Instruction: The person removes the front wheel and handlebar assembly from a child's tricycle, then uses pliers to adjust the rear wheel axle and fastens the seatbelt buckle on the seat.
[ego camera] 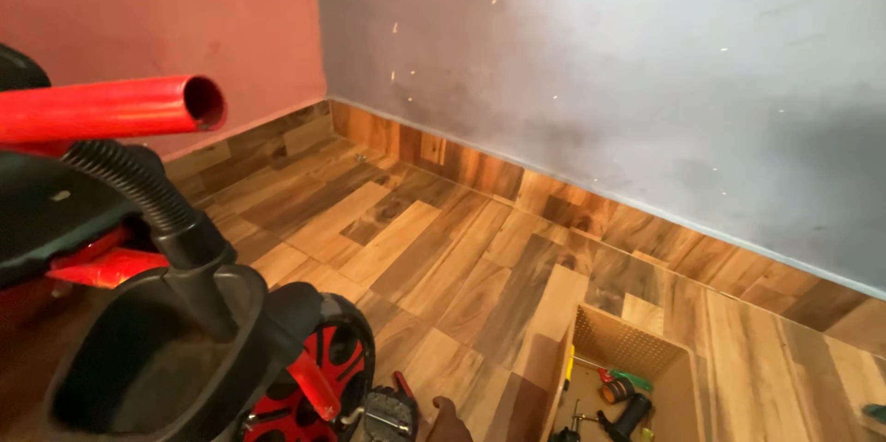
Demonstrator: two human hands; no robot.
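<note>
A red and black child's tricycle fills the left side. It has a red tube (120,108) pointing right, a black ribbed hose (138,185), a black cup-shaped holder (152,359) and a red-spoked wheel (334,354). A black pedal (388,414) sits at the bottom edge. Just right of the pedal, a small part of a hand, which I take to be my left hand (448,420), pokes into view. Its fingers are cut off by the frame, so its grip is hidden. My right hand is out of view.
An open cardboard box (628,340) on the wood-pattern floor at the lower right holds several tools, among them a green-handled one (632,377) and a black one (628,419). A grey wall (628,73) and a red wall (166,8) meet in the far corner.
</note>
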